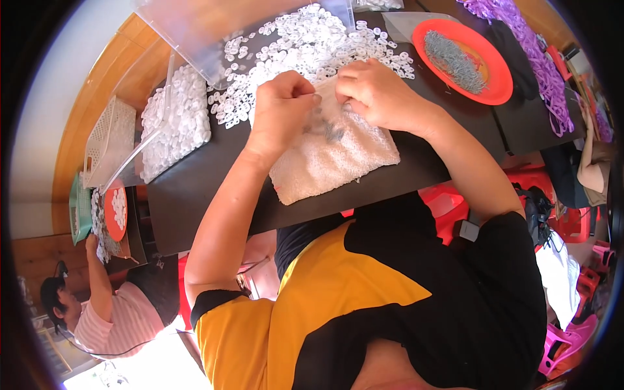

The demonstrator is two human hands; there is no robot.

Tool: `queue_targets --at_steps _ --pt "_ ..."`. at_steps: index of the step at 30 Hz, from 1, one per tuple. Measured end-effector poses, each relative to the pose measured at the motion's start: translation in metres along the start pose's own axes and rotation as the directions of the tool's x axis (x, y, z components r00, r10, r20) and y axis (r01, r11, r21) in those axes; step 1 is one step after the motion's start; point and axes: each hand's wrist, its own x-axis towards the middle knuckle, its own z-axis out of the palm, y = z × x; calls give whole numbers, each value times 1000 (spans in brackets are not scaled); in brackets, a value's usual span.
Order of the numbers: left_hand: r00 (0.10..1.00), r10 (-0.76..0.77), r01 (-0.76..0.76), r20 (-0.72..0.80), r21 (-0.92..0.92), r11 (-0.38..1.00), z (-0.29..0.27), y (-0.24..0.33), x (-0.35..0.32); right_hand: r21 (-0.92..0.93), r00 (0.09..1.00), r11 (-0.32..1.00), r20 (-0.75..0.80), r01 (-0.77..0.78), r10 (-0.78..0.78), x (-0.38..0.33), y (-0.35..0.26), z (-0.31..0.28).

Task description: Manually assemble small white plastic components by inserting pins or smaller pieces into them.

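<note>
A beige terry cloth (338,166) lies on the dark table near its front edge. Over its far part, my left hand (284,112) is closed, thumb and fingertips pinched together. My right hand (380,94) is close beside it on the right, fingers curled and closed; whatever either hand pinches is too small or hidden to make out. A few small grey pieces (333,133) rest on the cloth below my hands. Just beyond my hands spreads a pile of small white oval plastic pieces with holes (299,49).
A red plate (502,88) at the far right bears thin grey metal pieces (455,62). Clear plastic bin (185,29) stands at the back left, near heaped white pieces (175,117). Purple straps (546,71) lie far right. Another person (117,305) works at lower left.
</note>
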Motion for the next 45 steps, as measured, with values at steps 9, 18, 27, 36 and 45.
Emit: queue_targets --at_steps 9,18,27,36,45 --pt "980 -181 161 -87 -201 966 -18 13 -27 76 1000 997 -9 11 -10 -1 1 5" --pt "989 -133 120 -59 -185 975 -25 -28 -32 -37 999 998 7 -43 43 22 -15 8" --pt "966 214 -167 -142 287 943 -12 -29 -34 6 991 1000 130 24 -24 34 -10 23" --pt "975 -196 135 -100 -433 891 -19 -9 -35 631 960 731 85 -260 268 33 -26 11" --pt "978 -207 149 -18 -632 761 -21 -7 -38 719 929 619 104 -317 355 40 -39 14"
